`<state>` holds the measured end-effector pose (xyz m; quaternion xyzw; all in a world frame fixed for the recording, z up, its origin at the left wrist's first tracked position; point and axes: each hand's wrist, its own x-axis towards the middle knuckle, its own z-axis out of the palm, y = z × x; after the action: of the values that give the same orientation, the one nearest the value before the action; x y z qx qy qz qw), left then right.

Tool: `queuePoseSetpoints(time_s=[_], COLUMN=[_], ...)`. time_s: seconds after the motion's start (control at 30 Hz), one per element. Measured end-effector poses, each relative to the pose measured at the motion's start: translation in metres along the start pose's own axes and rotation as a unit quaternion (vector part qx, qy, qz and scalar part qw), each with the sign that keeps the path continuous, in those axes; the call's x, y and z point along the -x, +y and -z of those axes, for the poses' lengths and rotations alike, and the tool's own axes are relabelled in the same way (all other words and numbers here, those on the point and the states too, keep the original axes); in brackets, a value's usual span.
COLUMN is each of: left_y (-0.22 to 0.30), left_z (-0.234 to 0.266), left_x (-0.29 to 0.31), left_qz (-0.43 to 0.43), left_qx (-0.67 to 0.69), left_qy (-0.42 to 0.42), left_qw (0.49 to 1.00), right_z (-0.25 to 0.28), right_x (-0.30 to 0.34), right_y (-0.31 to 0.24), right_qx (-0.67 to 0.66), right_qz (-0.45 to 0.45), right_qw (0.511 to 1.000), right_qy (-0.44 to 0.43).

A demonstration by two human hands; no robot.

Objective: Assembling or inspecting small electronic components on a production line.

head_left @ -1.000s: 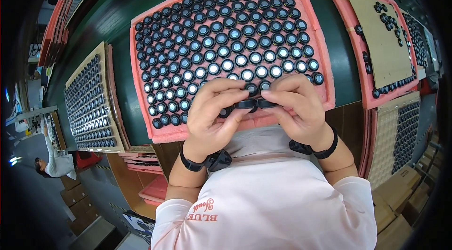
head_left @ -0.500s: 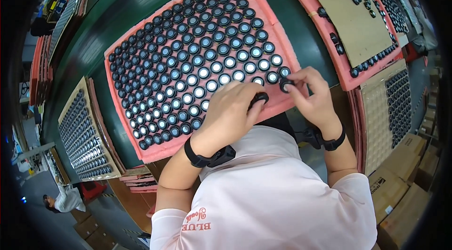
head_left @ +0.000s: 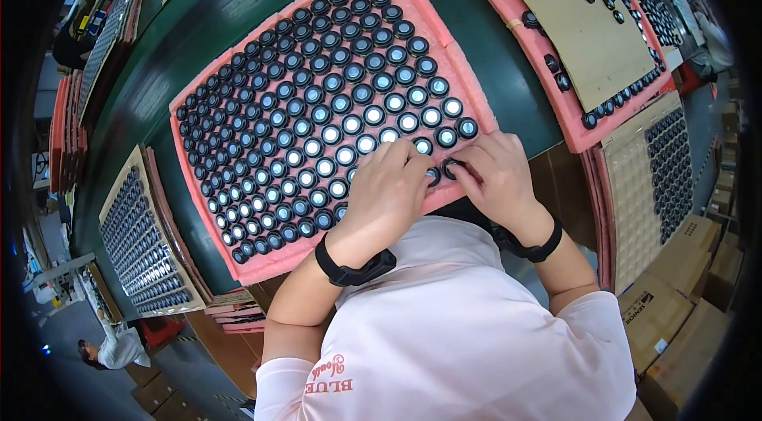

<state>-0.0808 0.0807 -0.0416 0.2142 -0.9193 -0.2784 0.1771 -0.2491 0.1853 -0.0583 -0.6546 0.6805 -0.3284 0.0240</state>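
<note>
A pink foam tray (head_left: 274, 266) holds rows of small round black parts with shiny pale centres (head_left: 373, 115). Over its near right portion, my left hand (head_left: 385, 187) is closed, fingertips pinched at a round black part (head_left: 433, 176) by the near row; the fingers partly hide it. Just to its right, my right hand (head_left: 498, 179) pinches another round black part (head_left: 452, 169) between thumb and forefinger, low over the foam near the front right corner. Both wrists wear black bands.
The tray rests on a green bench (head_left: 496, 64). At the upper right, a second pink tray (head_left: 583, 135) carries a cardboard sheet (head_left: 599, 48) with loose round parts. Filled trays (head_left: 147, 242) stand left; cardboard boxes (head_left: 659, 314) are at lower right. Another person (head_left: 119, 346) is far left.
My right hand has moved left and nearer with its round part, from the tray's right edge to the near row. The left hand's part now sits lower, at the near row.
</note>
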Motion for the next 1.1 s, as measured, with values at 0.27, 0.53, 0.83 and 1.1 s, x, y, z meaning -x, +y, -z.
queuePoseSetpoints(time_s=[0.27,0.53,0.83,1.1], left_y=[-0.001,-0.010,-0.035,-0.049], left_z=[0.010,0.063,0.103,0.115], left_x=[-0.002,0.013,0.041,0.066], left_qz=[0.005,0.061,0.150,0.212], left_qx=[0.016,0.152,0.150,0.149], left_qy=[0.023,0.085,0.188,0.206], left_qw=[1.000,0.983,0.959,0.944], right_z=[0.001,0.035,-0.028,-0.101], right_x=[-0.007,-0.096,-0.290,-0.384], right_y=[0.002,0.028,0.103,0.133], right_qx=[0.014,0.080,0.158,0.202], right_qz=[0.013,0.064,0.089,0.015], right_qw=[1.000,0.995,0.982,0.962], right_qy=[-0.002,-0.018,-0.049,-0.181])
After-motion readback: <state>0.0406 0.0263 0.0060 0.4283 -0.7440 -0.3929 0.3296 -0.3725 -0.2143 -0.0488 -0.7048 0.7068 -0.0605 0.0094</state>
